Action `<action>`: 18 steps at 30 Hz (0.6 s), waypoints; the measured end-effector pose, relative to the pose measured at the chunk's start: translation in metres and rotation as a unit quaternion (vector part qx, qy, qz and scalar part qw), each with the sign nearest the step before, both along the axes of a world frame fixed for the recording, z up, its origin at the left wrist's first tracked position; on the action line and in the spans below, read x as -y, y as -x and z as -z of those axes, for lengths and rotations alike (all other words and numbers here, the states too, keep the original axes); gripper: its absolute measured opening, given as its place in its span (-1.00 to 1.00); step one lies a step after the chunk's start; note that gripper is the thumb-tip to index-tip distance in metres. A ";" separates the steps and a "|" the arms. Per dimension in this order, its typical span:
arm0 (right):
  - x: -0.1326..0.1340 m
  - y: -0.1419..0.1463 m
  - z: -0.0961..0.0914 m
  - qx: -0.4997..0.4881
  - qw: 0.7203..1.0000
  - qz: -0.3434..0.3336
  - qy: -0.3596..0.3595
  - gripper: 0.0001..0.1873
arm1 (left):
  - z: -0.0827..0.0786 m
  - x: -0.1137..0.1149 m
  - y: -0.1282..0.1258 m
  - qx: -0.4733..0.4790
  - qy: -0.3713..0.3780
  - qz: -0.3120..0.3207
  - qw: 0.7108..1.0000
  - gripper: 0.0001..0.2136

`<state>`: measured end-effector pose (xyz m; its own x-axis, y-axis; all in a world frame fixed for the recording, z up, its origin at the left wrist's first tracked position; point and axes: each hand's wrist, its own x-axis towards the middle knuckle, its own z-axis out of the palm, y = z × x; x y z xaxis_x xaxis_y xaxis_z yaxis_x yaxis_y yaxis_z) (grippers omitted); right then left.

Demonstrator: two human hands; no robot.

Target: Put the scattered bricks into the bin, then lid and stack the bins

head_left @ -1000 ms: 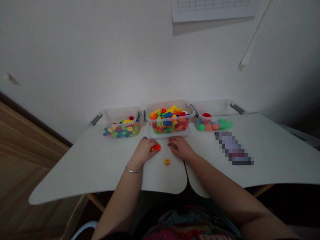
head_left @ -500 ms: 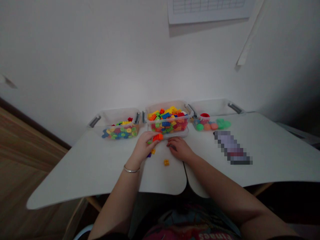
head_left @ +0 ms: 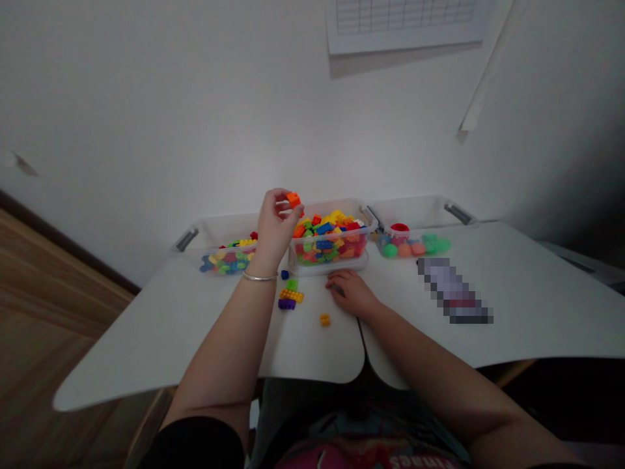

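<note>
Raised over the left rim of the middle clear bin [head_left: 328, 267], my left hand [head_left: 278, 221] pinches an orange toy brick [head_left: 293, 199] between thumb and fingers. Colourful bricks [head_left: 332, 228] fill that bin. My right hand [head_left: 352, 292] rests on the white table, its fingers loosely curled; whether anything is under them I cannot see. A small yellow-orange brick [head_left: 325, 320] lies on the table in front of it. Left of that lie a blue brick [head_left: 285, 275], a green brick [head_left: 291, 285], a yellow-orange brick [head_left: 291, 296] and a purple brick [head_left: 287, 304].
A clear bin [head_left: 229, 225] of mixed pieces stands at the left, partly behind my left arm. Another clear bin [head_left: 415, 208] at the right holds a red ring-shaped piece and green and orange pieces. A pixelated flat object [head_left: 454, 290] lies on the right table.
My left hand has lifted the orange brick up from the table to above the middle bin's left side, uncovering the bricks below. My right hand has stayed in place.
</note>
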<state>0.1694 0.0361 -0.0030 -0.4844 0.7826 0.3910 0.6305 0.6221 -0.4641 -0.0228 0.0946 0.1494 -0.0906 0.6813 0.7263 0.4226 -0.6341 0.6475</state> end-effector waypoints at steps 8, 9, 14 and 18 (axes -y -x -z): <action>0.000 0.000 0.000 0.003 1.000 0.001 0.005 -0.75 | 0.003 -0.016 -0.014 -0.185 0.161 -0.113 0.963 -0.68; 0.000 0.000 0.000 0.004 1.000 0.001 0.004 -0.75 | 0.004 -0.015 -0.016 -0.234 0.166 -0.136 0.948 -0.67; -0.001 0.000 0.001 0.003 1.000 0.002 0.002 -0.74 | 0.010 -0.011 -0.020 -0.386 0.194 -0.188 0.882 -0.70; 0.000 0.000 0.000 0.002 1.000 0.001 0.003 -0.74 | 0.011 -0.012 -0.019 -0.377 0.206 -0.180 0.885 -0.69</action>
